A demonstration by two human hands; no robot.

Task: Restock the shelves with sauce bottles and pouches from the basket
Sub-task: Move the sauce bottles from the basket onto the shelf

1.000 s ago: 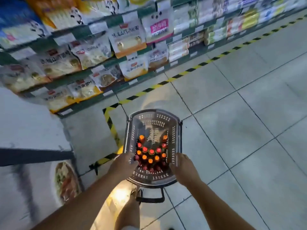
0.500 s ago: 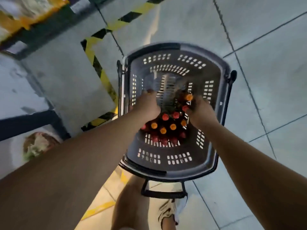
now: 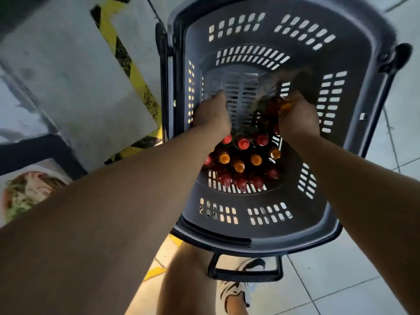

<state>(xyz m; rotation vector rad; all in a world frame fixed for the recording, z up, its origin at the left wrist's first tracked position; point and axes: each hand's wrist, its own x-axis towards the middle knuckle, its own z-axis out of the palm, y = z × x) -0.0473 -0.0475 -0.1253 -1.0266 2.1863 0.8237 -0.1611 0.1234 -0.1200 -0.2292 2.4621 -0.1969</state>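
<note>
Both hands are down inside the basket (image 3: 341,137). The right hand (image 3: 297,117) has its fingers curled round a sauce bottle with an orange cap (image 3: 285,107), and it is blurry there. The left hand (image 3: 212,114) is curled too, knuckles up, over the slotted bottom of the basket, but I cannot tell if it holds anything.

Just below the hands, the other sauce bottles (image 3: 243,160) stand close together at the near end of the basket. Some caps are red and some are orange.

The basket is dark grey plastic with rows of little holes in its walls. A black handle (image 3: 245,272) sticks out at the near end. It sits on the grey tiled floor (image 3: 329,280).

A white shoe (image 3: 231,289) shows under the handle. Yellow and black striped tape (image 3: 129,64) runs along the floor to the left.
</note>
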